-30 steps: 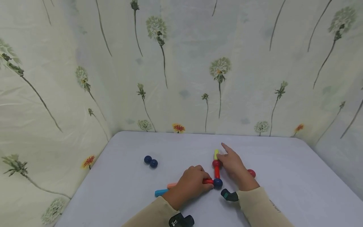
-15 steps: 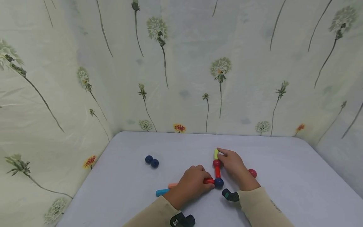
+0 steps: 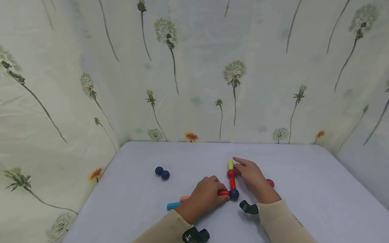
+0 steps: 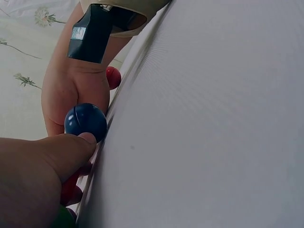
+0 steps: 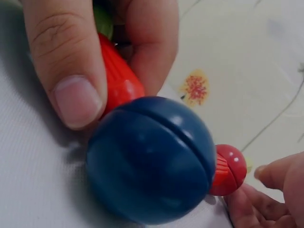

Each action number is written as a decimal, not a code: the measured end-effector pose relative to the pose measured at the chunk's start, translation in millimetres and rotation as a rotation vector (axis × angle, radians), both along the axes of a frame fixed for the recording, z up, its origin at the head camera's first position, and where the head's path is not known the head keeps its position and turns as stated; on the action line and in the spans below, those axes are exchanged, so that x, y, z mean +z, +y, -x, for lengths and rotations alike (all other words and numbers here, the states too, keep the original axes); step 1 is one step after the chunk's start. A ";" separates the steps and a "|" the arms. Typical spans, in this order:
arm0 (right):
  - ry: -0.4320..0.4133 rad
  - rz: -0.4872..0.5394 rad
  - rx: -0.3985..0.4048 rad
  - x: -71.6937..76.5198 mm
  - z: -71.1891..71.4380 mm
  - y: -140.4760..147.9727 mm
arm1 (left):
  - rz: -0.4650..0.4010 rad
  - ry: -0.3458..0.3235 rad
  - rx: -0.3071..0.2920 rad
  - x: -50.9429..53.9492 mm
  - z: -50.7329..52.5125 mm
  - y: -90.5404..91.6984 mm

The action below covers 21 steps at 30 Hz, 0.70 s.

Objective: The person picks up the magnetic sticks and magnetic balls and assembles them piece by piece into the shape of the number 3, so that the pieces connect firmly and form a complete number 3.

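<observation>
My left hand (image 3: pixel 208 192) pinches a red rod (image 5: pixel 118 78) between thumb and fingers. That rod meets a dark blue grooved ball (image 3: pixel 234 194). From the ball a second red rod (image 3: pixel 232 182) runs away to a red ball (image 3: pixel 231 172), with a yellow-green stick (image 3: pixel 230 164) beyond it. My right hand (image 3: pixel 251 174) lies just right of this red ball and stick, its index finger stretched out beside the stick's far end; its lower fingers are close to the red ball, contact unclear. Something green (image 5: pixel 102 21) shows behind the left fingers, mostly hidden.
Two dark blue balls (image 3: pixel 162 172) sit at the table's left. An orange stick (image 3: pixel 184 198) and a blue stick (image 3: pixel 173 206) lie partly behind my left forearm. Another red ball (image 3: pixel 270 183) is beyond my right wrist. A flowered curtain (image 3: pixel 194 84) backs the white table (image 3: pixel 136 158).
My right index finger has come down from pointing away to beside the yellow-green stick, and the right fingers have drawn slightly off it. The left hand keeps its grip in place.
</observation>
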State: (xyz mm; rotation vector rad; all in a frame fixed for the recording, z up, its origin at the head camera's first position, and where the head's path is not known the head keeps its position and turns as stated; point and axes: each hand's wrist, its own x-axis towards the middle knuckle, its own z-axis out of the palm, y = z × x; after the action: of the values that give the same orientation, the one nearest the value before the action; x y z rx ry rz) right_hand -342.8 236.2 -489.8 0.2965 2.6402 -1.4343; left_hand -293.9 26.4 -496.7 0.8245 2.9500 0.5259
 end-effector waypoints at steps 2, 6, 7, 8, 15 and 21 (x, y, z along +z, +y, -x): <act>0.013 0.018 -0.012 2.4 -1.4 0.6 | 0.002 0.000 0.005 0.2 0.7 0.6; 0.033 0.017 -0.048 9.7 -4.6 -1.5 | 0.006 -0.010 0.010 0.6 1.6 1.8; 0.041 0.006 -0.055 12.0 -5.3 -2.2 | 0.008 -0.012 0.011 0.3 1.9 2.0; 0.055 -0.004 -0.063 14.5 -5.9 -3.1 | 0.006 -0.013 0.012 0.2 2.2 2.2; 0.182 -0.119 -0.052 24.5 -15.0 0.5 | 0.015 -0.026 0.022 -4.4 5.7 2.5; 0.312 -0.280 -0.037 27.7 -34.2 11.5 | -0.021 -0.039 0.027 -7.0 7.5 3.1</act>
State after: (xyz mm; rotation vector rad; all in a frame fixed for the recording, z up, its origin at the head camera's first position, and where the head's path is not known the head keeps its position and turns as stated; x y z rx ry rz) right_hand -308.6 247.7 -462.1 0.1580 3.1094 -1.2024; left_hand -301.4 29.5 -503.7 0.7680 2.9287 0.5683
